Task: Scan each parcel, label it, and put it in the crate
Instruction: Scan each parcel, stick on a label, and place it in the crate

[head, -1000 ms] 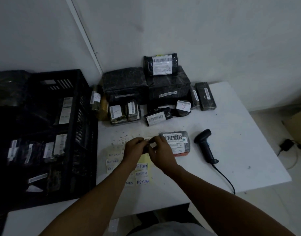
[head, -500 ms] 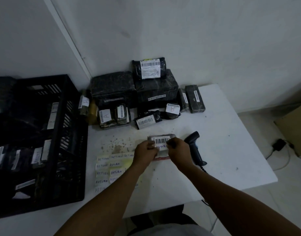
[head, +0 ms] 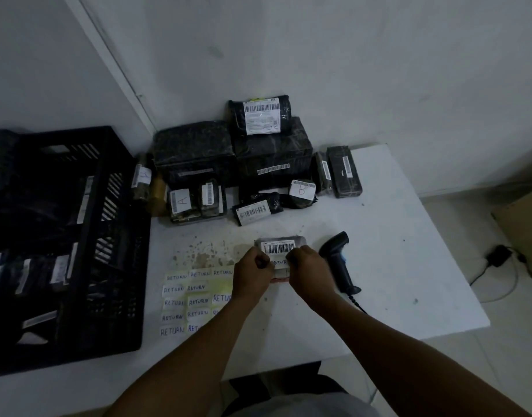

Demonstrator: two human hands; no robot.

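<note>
A small grey parcel (head: 279, 247) with a barcode lies on the white table (head: 394, 266). A "RETURN" sticker (head: 279, 262) sits on it just below the barcode. My left hand (head: 252, 276) and my right hand (head: 310, 273) have curled fingers on the sticker's two ends and cover the parcel's near half. A sheet of several "RETURN" stickers (head: 195, 300) lies left of my hands. The black crate (head: 78, 236) stands at the left with labelled parcels inside. A black barcode scanner (head: 338, 260) lies right of my right hand.
A pile of black wrapped parcels (head: 252, 164) is stacked against the wall at the table's back, some marked A and B. The scanner's cable runs off the front edge. A cardboard box (head: 523, 227) and a plug (head: 498, 255) are on the floor at the right.
My hands carried a sticker from the sheet to the parcel and now press it below the barcode. The camera view shifted and the parcel appears nearer the middle.
</note>
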